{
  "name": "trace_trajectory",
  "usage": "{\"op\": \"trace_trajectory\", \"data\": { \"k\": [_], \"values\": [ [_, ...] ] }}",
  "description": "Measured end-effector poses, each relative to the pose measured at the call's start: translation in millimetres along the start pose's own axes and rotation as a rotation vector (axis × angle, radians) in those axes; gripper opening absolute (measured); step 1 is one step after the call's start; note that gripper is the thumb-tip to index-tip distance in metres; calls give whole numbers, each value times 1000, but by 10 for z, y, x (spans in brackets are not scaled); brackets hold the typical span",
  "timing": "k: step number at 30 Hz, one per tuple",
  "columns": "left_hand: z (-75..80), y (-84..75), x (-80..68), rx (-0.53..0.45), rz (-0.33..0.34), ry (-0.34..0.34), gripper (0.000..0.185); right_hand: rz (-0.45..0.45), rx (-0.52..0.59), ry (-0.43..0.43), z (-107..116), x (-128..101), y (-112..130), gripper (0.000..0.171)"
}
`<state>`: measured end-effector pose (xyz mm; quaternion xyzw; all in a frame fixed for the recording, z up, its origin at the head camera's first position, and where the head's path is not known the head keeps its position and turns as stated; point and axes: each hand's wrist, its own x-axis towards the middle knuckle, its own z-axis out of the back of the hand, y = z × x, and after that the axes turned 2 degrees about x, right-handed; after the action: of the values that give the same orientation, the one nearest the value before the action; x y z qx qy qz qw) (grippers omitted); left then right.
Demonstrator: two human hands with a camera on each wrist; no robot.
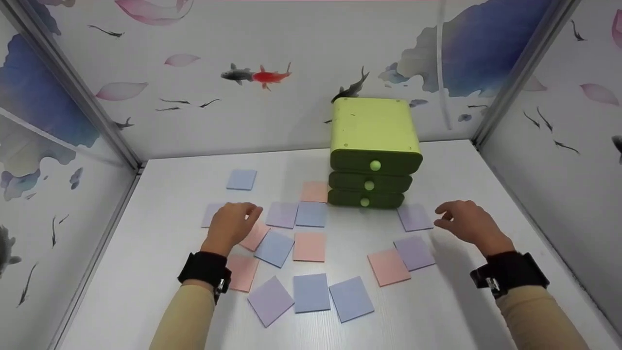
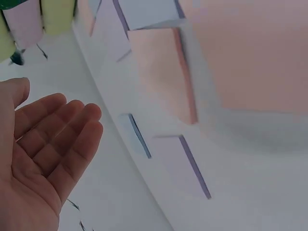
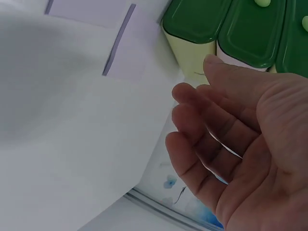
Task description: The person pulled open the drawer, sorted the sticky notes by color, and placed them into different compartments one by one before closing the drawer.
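Observation:
Several square paper pads in pink, blue and purple lie scattered on a white table (image 1: 146, 209). My left hand (image 1: 235, 221) hovers palm down over a pink pad (image 1: 257, 238) and a purple pad (image 1: 211, 214), with its fingers relaxed and nothing in them. In the left wrist view the left hand (image 2: 53, 139) shows a bare palm beside a pink pad (image 2: 161, 72). My right hand (image 1: 454, 218) floats just right of a purple pad (image 1: 414, 217), loosely curled and holding nothing. The right wrist view shows the right hand (image 3: 226, 139) below the green drawer unit (image 3: 250, 33).
A lime-green cabinet (image 1: 371, 131) with three dark green drawers and round knobs stands at the back centre. Panels painted with fish wall in the table at the left (image 1: 58, 184), back and right (image 1: 559, 146). More pads (image 1: 311, 291) lie near the front.

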<state>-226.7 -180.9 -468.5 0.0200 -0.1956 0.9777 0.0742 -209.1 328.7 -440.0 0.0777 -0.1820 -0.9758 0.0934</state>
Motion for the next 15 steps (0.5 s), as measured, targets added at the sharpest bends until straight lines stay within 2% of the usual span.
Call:
{"op": "trace_trajectory", "data": {
  "k": [6, 12, 15],
  "values": [
    [-8, -431, 246, -44, -7, 54, 45, 10, 38, 33, -72, 159, 242, 33],
    [16, -801, 411, -116, -47, 45, 45, 41, 82, 16, -122, 275, 524, 34],
    [50, -972, 482, -172, -65, 36, 44, 74, 102, -6, -134, 333, 681, 28]
  ]
}}
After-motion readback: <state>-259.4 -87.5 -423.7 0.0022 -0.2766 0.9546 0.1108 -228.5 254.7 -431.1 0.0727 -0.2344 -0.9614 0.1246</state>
